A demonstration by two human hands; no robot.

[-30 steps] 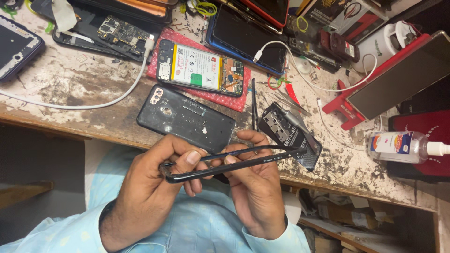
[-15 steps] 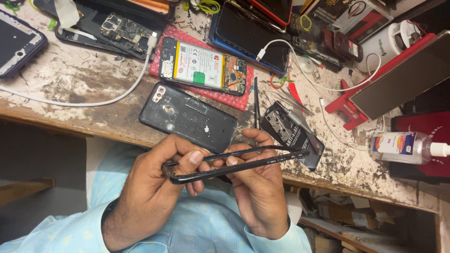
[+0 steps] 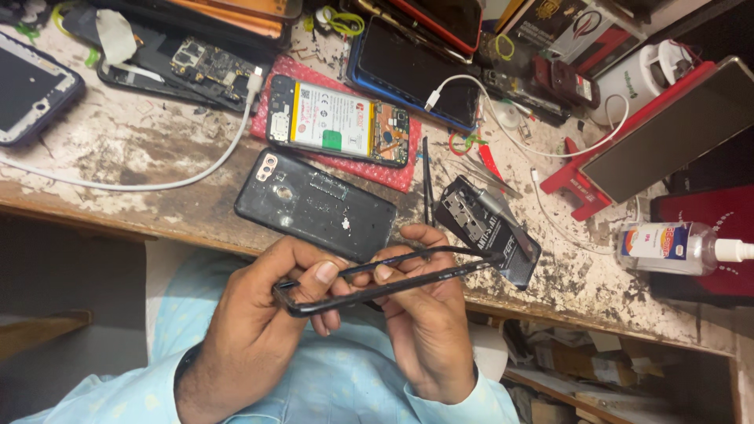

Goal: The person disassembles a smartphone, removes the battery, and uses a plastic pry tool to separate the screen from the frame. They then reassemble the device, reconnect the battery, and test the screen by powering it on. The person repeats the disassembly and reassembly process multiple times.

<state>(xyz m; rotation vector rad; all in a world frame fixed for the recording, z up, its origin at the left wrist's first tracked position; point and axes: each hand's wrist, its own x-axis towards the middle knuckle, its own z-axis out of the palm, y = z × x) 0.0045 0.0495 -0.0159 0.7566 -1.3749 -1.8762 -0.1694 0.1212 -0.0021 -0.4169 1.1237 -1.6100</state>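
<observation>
From the head camera you look down at a scarred worktop [image 3: 141,149]. The only container here is a clear bottle [image 3: 667,247] with a white pump top, lying on its side well right of the black back cover [image 3: 314,206]; what is inside it cannot be made out.

You hold a thin black phone frame [image 3: 393,276] just below that back cover, out past the worktop's near edge and over your pale blue shirt. It is an open, narrow rectangle with rounded corners, tilted so its right end sits higher. Your left hand [image 3: 263,314] is curled shut on the frame's left end, thumb pressed on the upper rail. Your right hand [image 3: 424,322] is closed on the middle, fingers wrapped over the rails and thumb on the lower one.

Above the back cover, an opened phone [image 3: 338,126] showing its battery lies on a red mat [image 3: 397,174], and a white cable [image 3: 157,184] runs left of it.

Compared with half a second ago, your grip and the frame are nearly unchanged; the back cover has not moved.
</observation>
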